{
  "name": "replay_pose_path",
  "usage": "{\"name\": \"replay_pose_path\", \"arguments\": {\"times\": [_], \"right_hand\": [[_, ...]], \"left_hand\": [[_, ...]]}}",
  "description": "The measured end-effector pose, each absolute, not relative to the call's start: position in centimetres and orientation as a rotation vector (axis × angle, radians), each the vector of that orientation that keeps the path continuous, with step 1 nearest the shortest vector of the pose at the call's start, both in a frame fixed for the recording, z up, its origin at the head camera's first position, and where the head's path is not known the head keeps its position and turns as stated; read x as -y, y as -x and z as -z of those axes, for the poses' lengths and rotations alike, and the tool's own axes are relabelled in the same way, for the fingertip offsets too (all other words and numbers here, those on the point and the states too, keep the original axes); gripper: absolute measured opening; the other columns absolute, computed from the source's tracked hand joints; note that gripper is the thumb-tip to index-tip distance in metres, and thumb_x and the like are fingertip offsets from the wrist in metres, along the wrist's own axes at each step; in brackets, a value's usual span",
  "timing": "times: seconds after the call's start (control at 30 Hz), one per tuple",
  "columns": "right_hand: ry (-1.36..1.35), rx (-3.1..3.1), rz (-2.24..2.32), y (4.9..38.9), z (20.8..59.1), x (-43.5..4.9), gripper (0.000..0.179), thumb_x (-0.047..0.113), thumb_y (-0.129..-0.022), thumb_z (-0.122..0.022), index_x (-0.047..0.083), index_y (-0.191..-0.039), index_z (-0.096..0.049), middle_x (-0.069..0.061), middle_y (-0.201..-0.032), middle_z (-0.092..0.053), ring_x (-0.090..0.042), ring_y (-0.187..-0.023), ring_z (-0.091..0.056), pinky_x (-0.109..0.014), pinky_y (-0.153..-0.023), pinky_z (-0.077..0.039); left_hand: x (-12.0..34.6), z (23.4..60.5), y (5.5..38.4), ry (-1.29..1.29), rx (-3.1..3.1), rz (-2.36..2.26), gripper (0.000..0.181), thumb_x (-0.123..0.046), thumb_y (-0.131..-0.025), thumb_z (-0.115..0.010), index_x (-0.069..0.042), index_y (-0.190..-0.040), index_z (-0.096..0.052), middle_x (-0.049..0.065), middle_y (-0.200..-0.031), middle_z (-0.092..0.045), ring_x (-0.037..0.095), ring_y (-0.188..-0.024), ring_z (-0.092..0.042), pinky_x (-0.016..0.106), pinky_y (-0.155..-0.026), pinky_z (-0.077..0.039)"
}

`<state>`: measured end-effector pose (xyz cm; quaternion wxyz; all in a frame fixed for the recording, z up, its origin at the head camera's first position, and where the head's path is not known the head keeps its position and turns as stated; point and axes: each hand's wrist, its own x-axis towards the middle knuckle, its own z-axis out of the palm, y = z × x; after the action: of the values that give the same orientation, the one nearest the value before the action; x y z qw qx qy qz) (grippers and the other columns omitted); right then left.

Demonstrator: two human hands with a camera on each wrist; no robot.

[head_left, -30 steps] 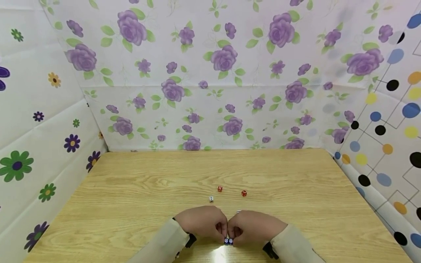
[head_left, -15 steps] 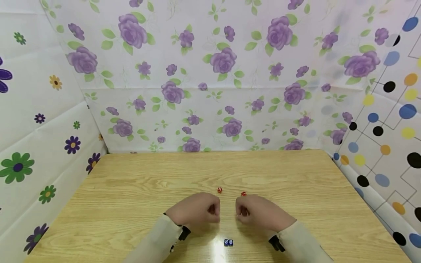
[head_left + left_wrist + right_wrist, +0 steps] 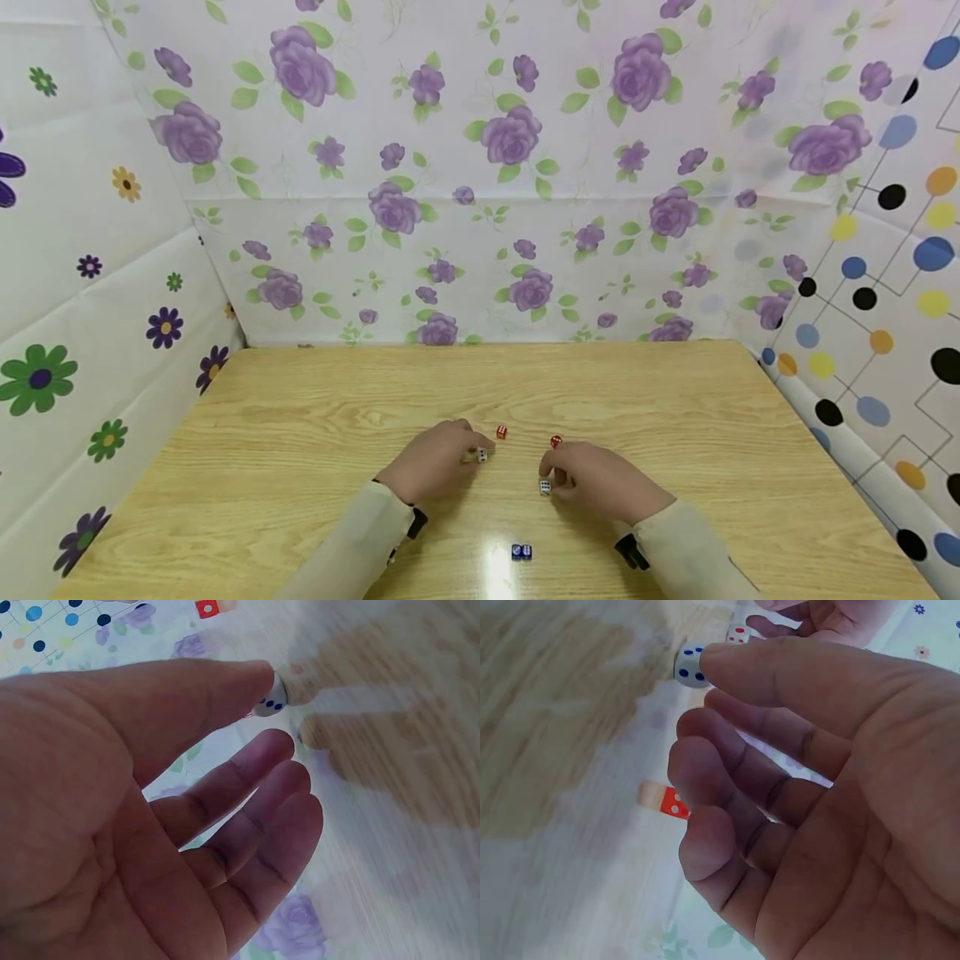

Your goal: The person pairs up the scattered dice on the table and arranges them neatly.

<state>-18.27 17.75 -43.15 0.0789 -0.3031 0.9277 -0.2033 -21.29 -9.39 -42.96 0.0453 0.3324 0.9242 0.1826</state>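
My left hand (image 3: 435, 462) reaches around a white die (image 3: 482, 456). In the left wrist view its thumb tip overlaps this die (image 3: 273, 700), while the visible fingers bend loosely below. Beside my right hand (image 3: 603, 483), a second white die (image 3: 545, 487) lies at the gap between thumb and forefinger. The right wrist view shows that die (image 3: 690, 664) with dark blue pips, partly behind the thumb tip; the other fingers are loosely bent. Both white dice appear to rest on the wooden table.
Two red dice, one on the left (image 3: 502, 432) and one on the right (image 3: 556, 442), lie beyond the hands. Nearer, a blue die (image 3: 516, 552) sits side by side with another blue die (image 3: 527, 552). Patterned cloth walls (image 3: 480, 208) border the table (image 3: 300, 400).
Both hands have let go of the two blue dice, now left side by side. They have moved apart and forward to the white dice, and their fingers have loosened.
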Motion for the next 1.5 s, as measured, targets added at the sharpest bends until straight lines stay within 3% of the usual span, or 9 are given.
{"name": "replay_pose_path", "arguments": {"times": [0.23, 0.4, 0.93, 1.2, 1.5], "right_hand": [[0.945, -2.788, 0.593, 18.3, 43.5, -17.6, 0.013, 0.009, -0.093, -0.076, 0.021, -0.097, -0.072, 0.015, -0.086, -0.064, 0.000, -0.075, -0.056, -0.028, -0.068, -0.051], [0.931, -2.785, 0.600, 18.2, 43.5, -17.5, 0.015, 0.009, -0.094, -0.076, 0.022, -0.091, -0.072, 0.017, -0.083, -0.063, 0.001, -0.071, -0.054, -0.027, -0.066, -0.050], [0.934, -2.833, 0.544, 18.1, 43.7, -17.4, 0.015, 0.016, -0.093, -0.077, 0.024, -0.085, -0.067, 0.018, -0.075, -0.056, 0.000, -0.066, -0.047, -0.025, -0.062, -0.044], [0.884, -2.716, 0.609, 17.9, 43.8, -17.4, 0.015, 0.013, -0.093, -0.077, 0.023, -0.098, -0.068, 0.016, -0.082, -0.057, -0.002, -0.070, -0.049, -0.026, -0.065, -0.045], [0.860, -2.784, 0.542, 17.7, 43.6, -17.5, 0.015, 0.017, -0.094, -0.076, 0.025, -0.086, -0.066, 0.018, -0.076, -0.054, -0.003, -0.066, -0.048, -0.027, -0.063, -0.043]], "left_hand": [[9.4, 43.2, 21.4, -1.028, -2.830, -0.550, 0.019, -0.002, -0.093, -0.073, -0.012, -0.108, -0.080, 0.001, -0.100, -0.074, 0.015, -0.091, -0.067, 0.031, -0.081, -0.056], [9.3, 43.3, 21.4, -0.973, -2.831, -0.578, 0.010, -0.007, -0.094, -0.074, -0.013, -0.098, -0.080, 0.000, -0.095, -0.074, 0.012, -0.087, -0.066, 0.031, -0.078, -0.055], [8.6, 42.7, 20.4, -1.014, -2.664, -0.608, 0.009, -0.008, -0.092, -0.077, -0.015, -0.097, -0.077, -0.005, -0.093, -0.072, 0.003, -0.077, -0.055, 0.026, -0.076, -0.052], [8.9, 42.7, 20.5, -0.953, -2.619, -0.654, 0.009, -0.011, -0.094, -0.076, -0.016, -0.099, -0.071, -0.012, -0.082, -0.061, 0.003, -0.071, -0.053, 0.024, -0.069, -0.049], [8.6, 43.1, 20.3, -0.916, -2.629, -0.653, 0.010, -0.019, -0.091, -0.078, -0.019, -0.091, -0.068, -0.014, -0.078, -0.058, 0.003, -0.067, -0.051, 0.024, -0.067, -0.047]]}}
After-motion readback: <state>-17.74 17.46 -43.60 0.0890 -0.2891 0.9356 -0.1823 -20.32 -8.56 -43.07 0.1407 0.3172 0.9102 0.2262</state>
